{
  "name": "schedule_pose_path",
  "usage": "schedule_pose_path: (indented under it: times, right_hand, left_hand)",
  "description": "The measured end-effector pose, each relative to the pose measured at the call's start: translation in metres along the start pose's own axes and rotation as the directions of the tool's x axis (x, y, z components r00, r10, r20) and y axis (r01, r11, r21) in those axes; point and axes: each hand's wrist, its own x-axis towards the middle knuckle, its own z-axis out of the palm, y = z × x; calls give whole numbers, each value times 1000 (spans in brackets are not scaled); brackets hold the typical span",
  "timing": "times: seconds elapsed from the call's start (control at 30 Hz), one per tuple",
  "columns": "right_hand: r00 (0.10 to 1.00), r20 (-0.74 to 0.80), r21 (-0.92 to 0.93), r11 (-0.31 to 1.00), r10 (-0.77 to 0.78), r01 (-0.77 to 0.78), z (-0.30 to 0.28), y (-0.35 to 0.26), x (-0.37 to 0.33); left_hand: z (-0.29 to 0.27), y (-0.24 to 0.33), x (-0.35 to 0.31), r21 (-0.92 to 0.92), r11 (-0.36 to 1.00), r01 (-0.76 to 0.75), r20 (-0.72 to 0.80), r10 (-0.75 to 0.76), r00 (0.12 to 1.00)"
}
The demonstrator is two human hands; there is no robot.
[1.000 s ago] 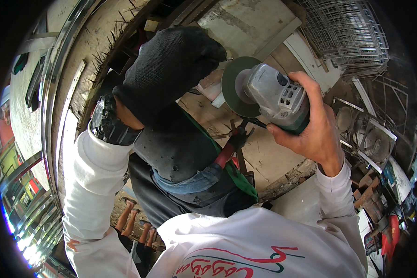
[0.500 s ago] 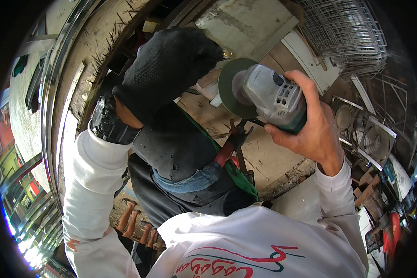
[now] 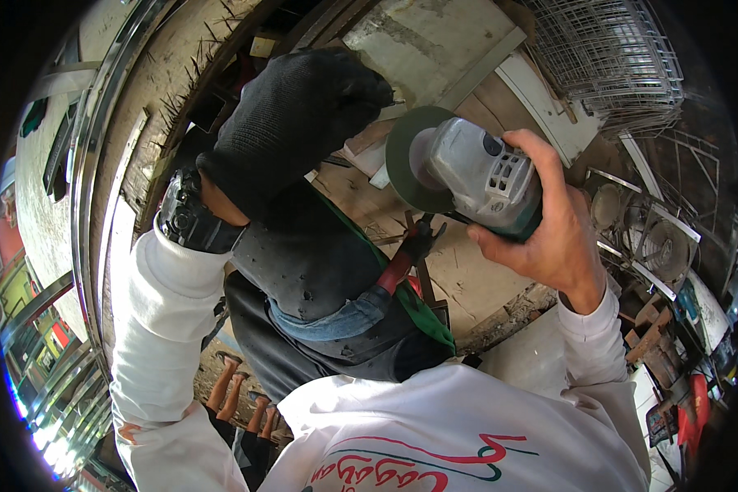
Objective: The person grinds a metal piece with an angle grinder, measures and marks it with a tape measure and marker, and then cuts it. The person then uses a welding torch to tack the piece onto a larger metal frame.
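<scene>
My right hand [image 3: 553,221], bare, is wrapped round the body of an angle grinder [image 3: 480,168] with a grey metal head. A flat green disc [image 3: 406,176] is mounted on the grinder, facing left. My left hand [image 3: 299,102] wears a black knit glove and is closed in a fist just up and left of the disc. Its fingertips come close to the disc's upper edge, apart from it in this view. Whatever those fingers hold is hidden. Below both hands is my dark trouser leg [image 3: 303,262], dotted with small holes.
Wire racks [image 3: 611,61] are stacked at the far right, above fan-like round grilles [image 3: 660,246]. A pale board [image 3: 430,41] lies beyond my hands. Shiny metal rails [image 3: 82,205] run along the left side. Other people's legs [image 3: 221,389] show at lower left. Wood scraps [image 3: 652,332] lie at right.
The small bright orange spot by the left fingertips is gone. The grinder has tilted very slightly, with its disc a touch lower; both hands keep nearly the same place.
</scene>
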Motion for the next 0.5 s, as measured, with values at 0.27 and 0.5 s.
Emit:
schedule_pose_path:
  times: [0.27,0.5]
  right_hand:
    - [993,70,20,995,98,-100,-3,-6,5]
    - [991,78,4,994,105,-106,-3,-8,7]
  left_hand:
    - [2,-8,0,-46,997,-65,-7,65,998]
    - [1,-6,1,-20,1000,-23,-4,22,1000]
